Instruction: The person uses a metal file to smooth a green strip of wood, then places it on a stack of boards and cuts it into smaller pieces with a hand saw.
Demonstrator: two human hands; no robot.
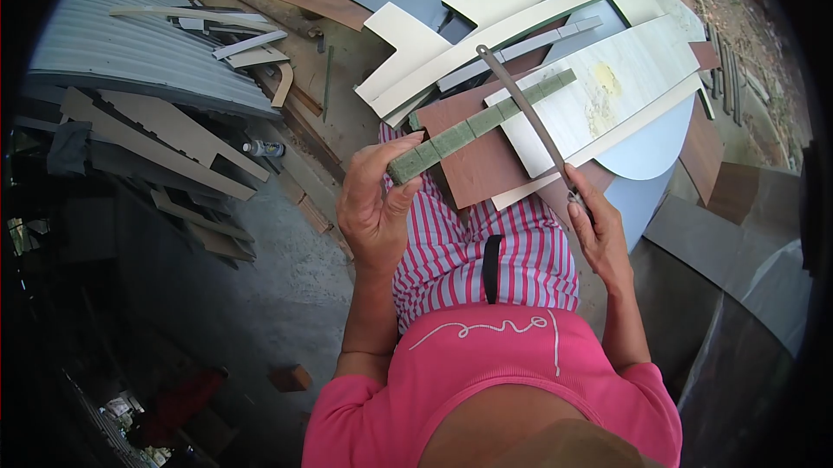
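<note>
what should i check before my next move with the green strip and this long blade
1. left hand grips near end of green strip: ok
2. right hand holds near end of blade: ok
3. left fingers away from where blade crosses strip: ok
4. cutting edge faces strip: cannot tell
5. strip's far end supported: cannot tell
6. panels neatly stacked: not ok, overlapping at odd angles

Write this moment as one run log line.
left hand: holds green segmented strip; right hand: holds thin brownish bar; bar crosses strip in view
</note>
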